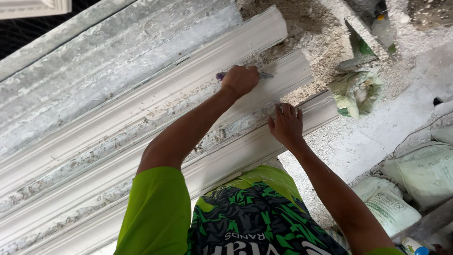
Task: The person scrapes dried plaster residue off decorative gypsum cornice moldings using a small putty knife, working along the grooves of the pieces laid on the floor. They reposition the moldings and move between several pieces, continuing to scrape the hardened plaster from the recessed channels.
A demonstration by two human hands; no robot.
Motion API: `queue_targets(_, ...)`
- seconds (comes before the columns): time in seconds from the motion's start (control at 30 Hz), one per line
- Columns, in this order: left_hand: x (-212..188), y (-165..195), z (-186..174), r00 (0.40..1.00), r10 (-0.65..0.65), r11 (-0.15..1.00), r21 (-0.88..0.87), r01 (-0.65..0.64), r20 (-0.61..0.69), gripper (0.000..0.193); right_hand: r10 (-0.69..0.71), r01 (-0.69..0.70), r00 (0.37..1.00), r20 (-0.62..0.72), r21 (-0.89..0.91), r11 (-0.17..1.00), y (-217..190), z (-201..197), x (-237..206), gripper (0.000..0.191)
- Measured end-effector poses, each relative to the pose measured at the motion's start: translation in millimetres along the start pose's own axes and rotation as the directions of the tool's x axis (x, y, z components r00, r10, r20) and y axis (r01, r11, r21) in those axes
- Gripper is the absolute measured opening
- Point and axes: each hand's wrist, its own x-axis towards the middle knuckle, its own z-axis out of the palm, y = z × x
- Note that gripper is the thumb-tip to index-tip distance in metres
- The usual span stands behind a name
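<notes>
Dusty plaster workshop: long white plaster cornice mouldings (pixel 141 113) run diagonally across the frame, lower left to upper right, on a rough grey casting bench (pixel 94 61). Landmark = the middle moulding's cut end (pixel 297 71).

Left of that end, along the moulding runs: crusted plaster crumbs and flaking in the grooves. Bench above them is streaked grey-white.

Lower centre, below the mouldings: green sleeve (pixel 155 212) and a green/black patterned shirt (pixel 255 217), the wearer's own.

Left hand (pixel 241 79) sits just left of the cut end, on top of the middle moulding. Fist closed around a small tool (pixel 222 75) with a purple handle poking out at the wrist side and a thin grey blade showing at the far side, flat to the plaster. Probably a scraper or small trowel; most of it is hidden in the fist.

Right hand (pixel 285 125) is below the cut end, on the next moulding down, near that piece's own end. Fingers spread, palm pressed flat on the plaster surface, holding nothing.

Right of the cut end: loose rubble and plaster dust (pixel 311 33) on the floor, a crumpled pale green sack (pixel 356 92) near the moulding ends. Further right and lower: stacked whitish material sacks (pixel 420 172), printed, well apart from both hands. Plastic bottle (pixel 382 28) at top right, among the debris.
</notes>
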Motion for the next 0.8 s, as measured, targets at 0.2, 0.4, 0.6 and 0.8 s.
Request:
queue_targets(0.2, -46.2, -16.2, 3.6, 0.929, -0.030, 0.995, -0.080, 0.064, 0.369, 0.029, -0.050, 0.051, 0.998, -0.040, 0.034, 0.998, 14.5, -2.4, 5.2, 0.052)
queue_targets(0.4, 13.7, 5.1, 24.4, 0.909, -0.054, 0.989, -0.106, 0.107, 0.412, 0.032, -0.091, 0.098, 0.994, -0.063, 0.118, 0.988, 21.0, 9.3, 8.8, 0.050)
queue_targets(0.6, 74.5, 16.7, 26.0, 0.980, 0.004, 0.987, -0.161, 0.028, 0.198, 0.017, -0.086, 0.082, 0.996, 0.017, 0.169, 0.982, 24.9, 10.8, 11.7, 0.046)
queue_targets(0.8, 52.7, 8.8, 9.1, 0.965, -0.005, 0.982, -0.181, 0.054, 0.263, 0.020, -0.111, 0.108, 0.994, 0.007, 0.175, 0.979, 23.3, 11.4, 11.5, 0.041)
